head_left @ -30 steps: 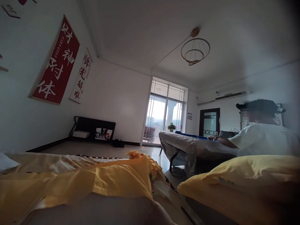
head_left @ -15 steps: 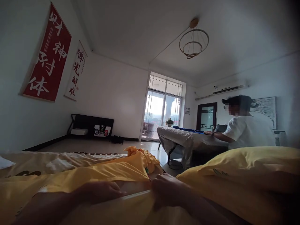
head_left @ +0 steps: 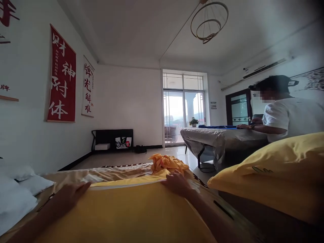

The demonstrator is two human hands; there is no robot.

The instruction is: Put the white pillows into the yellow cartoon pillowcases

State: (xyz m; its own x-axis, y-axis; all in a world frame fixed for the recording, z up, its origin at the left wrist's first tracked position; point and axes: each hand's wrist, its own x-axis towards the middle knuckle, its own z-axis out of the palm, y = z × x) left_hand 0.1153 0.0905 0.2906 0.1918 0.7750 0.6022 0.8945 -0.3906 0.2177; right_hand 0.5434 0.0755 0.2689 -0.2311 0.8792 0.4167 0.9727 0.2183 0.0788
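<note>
A flat yellow pillowcase point(head_left: 124, 209) with a pale strip along its far edge is spread low in front of me. My left hand point(head_left: 72, 194) grips the left end of that edge, fingers closed on the cloth. At the right end, my right hand point(head_left: 176, 183) pinches the same edge, so the strip runs straight between both hands. Just beyond the right hand lies a crumpled orange-yellow cloth point(head_left: 169, 163). A plump yellow pillow point(head_left: 278, 165) rises on the right, apart from my hands.
A patterned brown bedspread point(head_left: 113, 169) lies beneath, with white pillows or bags point(head_left: 15, 199) at left. Across the floor, a person in a white shirt point(head_left: 298, 114) works at a covered table point(head_left: 202, 134) with blue cloth on it. A low black shelf point(head_left: 108, 136) stands by the wall.
My hands have moved apart, the left one going left. The pillowcase edge between them is pulled straight and its yellow face shows more. The view has tilted down and turned left.
</note>
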